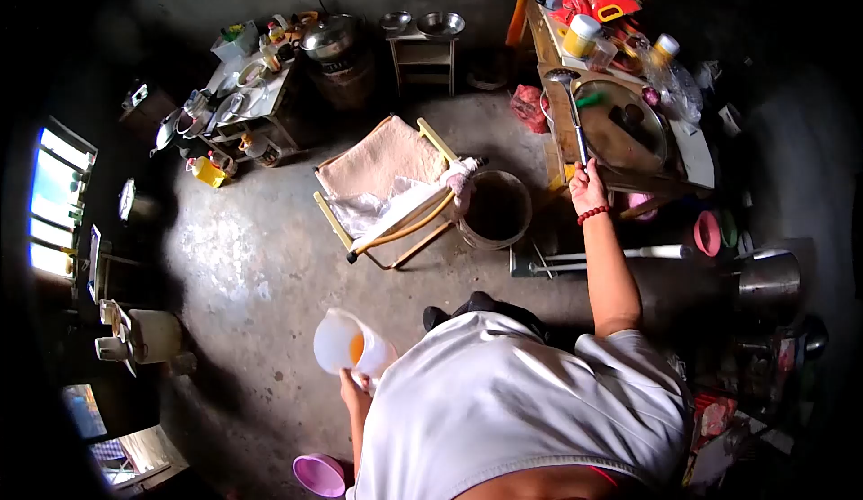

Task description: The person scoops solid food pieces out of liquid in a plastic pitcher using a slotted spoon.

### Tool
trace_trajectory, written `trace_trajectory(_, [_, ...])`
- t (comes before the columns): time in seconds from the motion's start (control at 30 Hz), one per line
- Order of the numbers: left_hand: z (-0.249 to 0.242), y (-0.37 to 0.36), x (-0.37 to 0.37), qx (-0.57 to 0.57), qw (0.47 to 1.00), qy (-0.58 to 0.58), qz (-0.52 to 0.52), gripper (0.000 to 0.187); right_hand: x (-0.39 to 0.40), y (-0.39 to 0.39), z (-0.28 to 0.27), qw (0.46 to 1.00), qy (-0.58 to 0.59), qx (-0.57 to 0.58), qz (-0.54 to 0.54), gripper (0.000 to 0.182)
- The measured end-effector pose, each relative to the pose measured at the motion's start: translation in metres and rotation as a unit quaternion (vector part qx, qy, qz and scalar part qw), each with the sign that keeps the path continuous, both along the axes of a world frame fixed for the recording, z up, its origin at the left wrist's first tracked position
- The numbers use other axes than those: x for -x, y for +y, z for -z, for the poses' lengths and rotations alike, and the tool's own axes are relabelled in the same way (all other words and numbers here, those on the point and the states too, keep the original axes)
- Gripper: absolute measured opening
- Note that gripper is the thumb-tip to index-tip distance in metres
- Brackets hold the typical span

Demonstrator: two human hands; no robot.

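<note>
My left hand (356,392) is closed round the handle of a translucent white jug (333,336) with orange liquid inside, held low above the floor. In my outstretched right hand (589,188) is a metal skimmer (576,118), its long handle pointing away from me. The skimmer's perforated head reaches over the left part of a wooden table at the right. Close beside it on that table lies a wide round metal pan (640,160); what is in the pan is hard to make out. A red bead bracelet circles my right wrist.
A cloth-covered folding chair (382,160) and a dark bucket (496,210) stand ahead. Bottles and jars, including a yellow jar (582,36), crowd the right table. Dishes cover a side table (261,95) at the far left. A pink basin (319,475) sits on the floor.
</note>
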State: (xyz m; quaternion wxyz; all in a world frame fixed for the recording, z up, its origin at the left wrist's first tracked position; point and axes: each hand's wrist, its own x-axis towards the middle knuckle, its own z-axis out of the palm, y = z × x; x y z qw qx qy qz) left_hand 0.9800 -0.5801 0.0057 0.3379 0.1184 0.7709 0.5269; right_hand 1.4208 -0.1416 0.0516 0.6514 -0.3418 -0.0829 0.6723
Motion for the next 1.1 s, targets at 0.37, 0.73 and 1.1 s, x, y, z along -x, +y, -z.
trace_trajectory(0.37, [0.168, -0.118, -0.006, 0.009, 0.851, -0.371, -0.371, 0.031, -0.028, 0.086, 0.053, 0.999, 0.039, 0.007, 0.005, 0.029])
trace_trajectory(0.73, [0.184, -0.166, -0.067, -0.009, 0.771, -0.348, -0.533, 0.032, -0.027, 0.109, 0.078, 0.999, 0.041, -0.011, -0.008, 0.033])
trace_trajectory(1.1, [0.048, -0.091, -0.087, 0.050, 0.765, -0.270, -0.583, 0.028, 0.031, 0.104, 0.051, 0.982, 0.053, -0.112, -0.143, 0.025])
